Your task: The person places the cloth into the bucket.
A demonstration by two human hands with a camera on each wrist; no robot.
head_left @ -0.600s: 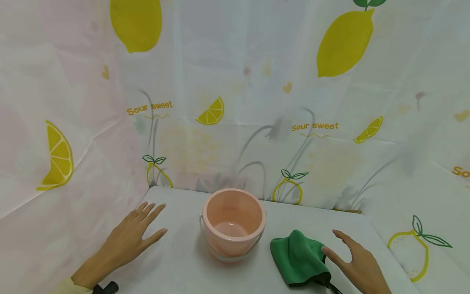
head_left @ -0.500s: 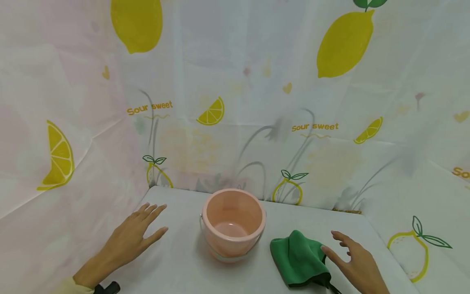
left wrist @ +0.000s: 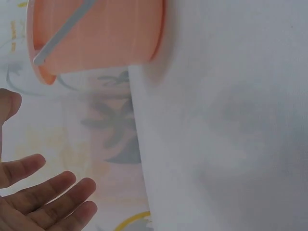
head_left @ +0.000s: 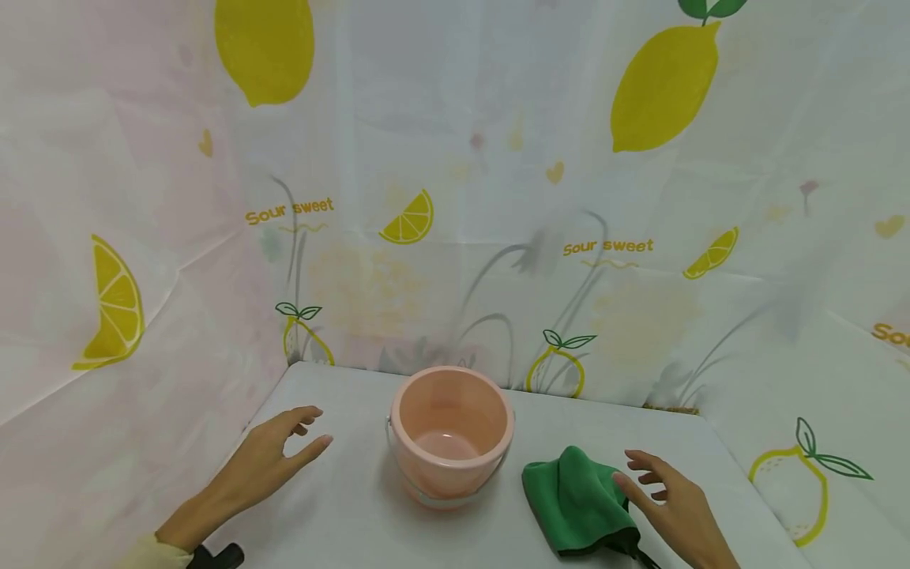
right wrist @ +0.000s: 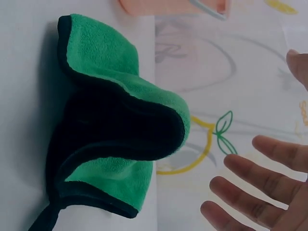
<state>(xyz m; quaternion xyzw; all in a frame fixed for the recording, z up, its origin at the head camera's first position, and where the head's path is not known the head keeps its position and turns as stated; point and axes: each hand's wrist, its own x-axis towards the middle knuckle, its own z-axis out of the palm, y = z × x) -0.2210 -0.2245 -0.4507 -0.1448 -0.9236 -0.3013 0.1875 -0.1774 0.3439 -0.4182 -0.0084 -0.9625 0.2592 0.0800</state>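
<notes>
A pink bucket (head_left: 452,466) with a thin wire-like handle stands upright in the middle of the white table; in the head view its inside looks bare. To its right lies a crumpled green cloth (head_left: 579,502) with dark edging and a dark loop, its fuzzy surface plain in the right wrist view (right wrist: 103,53). My right hand (head_left: 682,510) hovers just right of the cloth, fingers spread and holding nothing. Left of the bucket, and apart from it, my left hand (head_left: 266,462) is raised over the table with relaxed fingers and nothing in it.
A lemon-printed curtain (head_left: 455,158) walls in the table at the back and both sides. The white tabletop (head_left: 341,521) runs up to it. A dark strap or device (head_left: 219,555) sits at my left wrist by a pale sleeve (head_left: 156,553).
My left hand has shifted slightly right and its fingers have bent a little. The right hand has moved slightly left, closer to the cloth. Bucket and cloth stay put.
</notes>
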